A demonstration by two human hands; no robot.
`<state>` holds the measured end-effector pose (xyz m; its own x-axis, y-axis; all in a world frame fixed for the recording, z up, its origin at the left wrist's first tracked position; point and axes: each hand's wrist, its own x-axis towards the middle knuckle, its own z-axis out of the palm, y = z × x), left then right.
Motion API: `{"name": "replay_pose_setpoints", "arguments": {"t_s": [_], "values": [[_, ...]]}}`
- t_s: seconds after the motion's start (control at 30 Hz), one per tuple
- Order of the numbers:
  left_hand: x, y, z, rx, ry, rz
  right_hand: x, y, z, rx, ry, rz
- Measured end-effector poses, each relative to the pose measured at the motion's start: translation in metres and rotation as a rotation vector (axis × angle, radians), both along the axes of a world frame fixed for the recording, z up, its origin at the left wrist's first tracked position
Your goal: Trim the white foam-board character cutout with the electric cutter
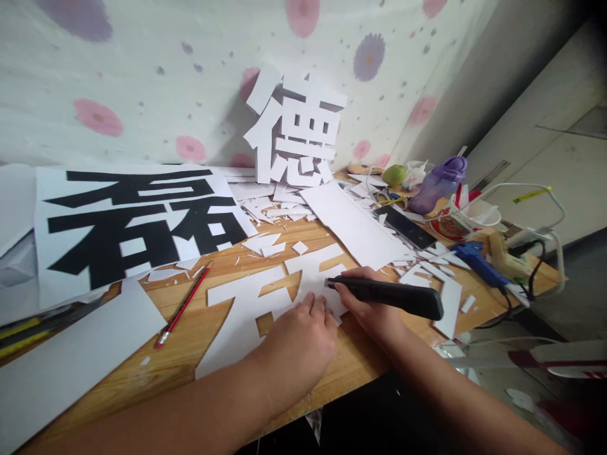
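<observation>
My right hand is wrapped round a black utility knife, its tip at the surface of a white foam-board character cutout. The blade itself is too small to make out. My left hand lies on the same cutout, fingers lowered onto the board close to the knife tip. Part of the cutout is hidden under this hand. The cutout rests flat on the wooden table and has a small square opening near my left wrist.
A white three-dimensional character leans against the back wall. Left lie a printed black character sheet, a red pencil and a board strip. Right are a phone, glue gun, purple bottle and paper cup. Scraps are scattered behind.
</observation>
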<state>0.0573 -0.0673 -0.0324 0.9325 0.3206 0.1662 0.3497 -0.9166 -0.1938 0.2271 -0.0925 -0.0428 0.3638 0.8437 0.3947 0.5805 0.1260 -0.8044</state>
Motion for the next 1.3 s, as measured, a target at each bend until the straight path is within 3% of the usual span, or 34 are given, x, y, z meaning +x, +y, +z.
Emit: {"name": "replay_pose_setpoints", "arguments": {"t_s": [0.37,0.53,0.7,1.03,1.3], "values": [[-0.004,-0.001,0.006,-0.101,0.059,0.016,0.005,0.000,-0.007,-0.022,-0.006,0.050],[-0.003,-0.001,0.005,-0.052,0.059,0.007,0.005,-0.002,-0.008,-0.051,-0.062,0.043],[-0.002,-0.003,0.002,-0.031,0.056,0.013,0.003,-0.004,-0.005,-0.044,-0.081,0.031],[-0.003,-0.001,0.011,-0.060,0.085,-0.001,-0.001,-0.003,-0.001,-0.038,-0.167,0.010],[0.002,-0.002,0.003,-0.099,0.083,0.014,-0.005,-0.008,0.008,0.015,-0.264,0.010]]}}
